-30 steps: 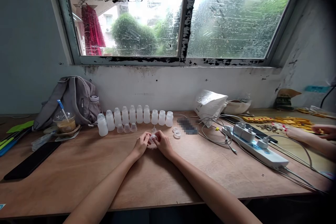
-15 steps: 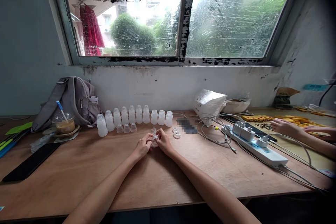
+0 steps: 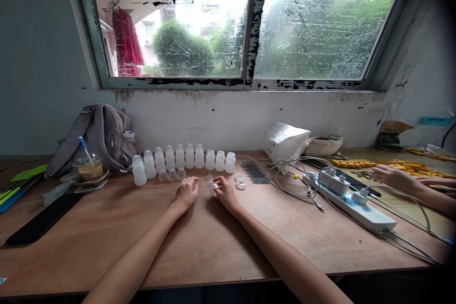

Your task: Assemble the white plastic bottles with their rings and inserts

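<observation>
Fingers of my right hand (image 3: pixel 224 192) are closed on a clear ring-shaped piece (image 3: pixel 214 187) above the wooden table (image 3: pixel 199 247). My left hand (image 3: pixel 186 193) is apart from it, to the left, near a short clear cap (image 3: pixel 181 173); its fingers are spread and hold nothing that I can see. A small clear nipple-like part (image 3: pixel 209 178) is just behind the ring piece. Behind the hands stands a row of frosted bottles (image 3: pixel 138 171), several with clear caps on top; the three at the right end (image 3: pixel 230 163) are uncapped. White rings (image 3: pixel 241 184) lie to the right.
A power strip (image 3: pixel 359 206) and cables (image 3: pixel 292 190) occupy the right side, with a white bag (image 3: pixel 285 142) behind. Another person's hand (image 3: pixel 392 175) is at far right. On the left are a drink cup (image 3: pixel 89 167), black phone-like slab (image 3: pixel 44 218) and grey backpack (image 3: pixel 103 137).
My left hand has let go of the clear piece and moved left, its fingers opening. My right hand still holds the piece, now tilted. The view has shifted slightly.
</observation>
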Demonstrator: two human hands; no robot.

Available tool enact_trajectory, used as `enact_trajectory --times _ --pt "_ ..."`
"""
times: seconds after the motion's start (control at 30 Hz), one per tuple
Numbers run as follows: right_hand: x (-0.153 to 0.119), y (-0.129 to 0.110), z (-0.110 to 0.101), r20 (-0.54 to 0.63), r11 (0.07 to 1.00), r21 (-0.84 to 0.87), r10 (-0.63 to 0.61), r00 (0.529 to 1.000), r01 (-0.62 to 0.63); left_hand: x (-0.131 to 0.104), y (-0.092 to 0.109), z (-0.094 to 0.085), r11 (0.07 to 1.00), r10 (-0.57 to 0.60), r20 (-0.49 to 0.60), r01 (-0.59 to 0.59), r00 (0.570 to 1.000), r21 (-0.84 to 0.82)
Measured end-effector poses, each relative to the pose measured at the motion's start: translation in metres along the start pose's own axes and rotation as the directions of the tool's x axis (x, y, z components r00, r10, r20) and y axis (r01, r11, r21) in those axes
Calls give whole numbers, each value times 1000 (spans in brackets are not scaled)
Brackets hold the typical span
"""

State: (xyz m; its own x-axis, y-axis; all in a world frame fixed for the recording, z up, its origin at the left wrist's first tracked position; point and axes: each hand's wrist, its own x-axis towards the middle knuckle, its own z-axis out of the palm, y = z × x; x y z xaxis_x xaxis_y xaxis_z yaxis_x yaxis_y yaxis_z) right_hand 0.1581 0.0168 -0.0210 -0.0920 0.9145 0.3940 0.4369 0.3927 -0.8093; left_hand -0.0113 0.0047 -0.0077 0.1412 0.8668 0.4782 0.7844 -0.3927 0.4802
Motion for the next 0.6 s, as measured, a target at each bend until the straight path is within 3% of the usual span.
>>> enact_trajectory --times 0.1,0.23,0.37,0.6 --pt "0 0 -1 -6 999 -50 9 1000 -9 7 -8 3 998 -30 -5 30 1000 58" --pt "-1 -5 -3 -20 998 -70 -7 1000 6 22 -4 9 995 -19 32 16 999 97" --pt "-1 -8 -9 -71 999 -44 -30 997 26 61 12 14 990 -21 52 13 998 143" --pt "7 3 -24 -120 985 119 142 983 -128 132 35 33 983 -40 76 26 996 181"
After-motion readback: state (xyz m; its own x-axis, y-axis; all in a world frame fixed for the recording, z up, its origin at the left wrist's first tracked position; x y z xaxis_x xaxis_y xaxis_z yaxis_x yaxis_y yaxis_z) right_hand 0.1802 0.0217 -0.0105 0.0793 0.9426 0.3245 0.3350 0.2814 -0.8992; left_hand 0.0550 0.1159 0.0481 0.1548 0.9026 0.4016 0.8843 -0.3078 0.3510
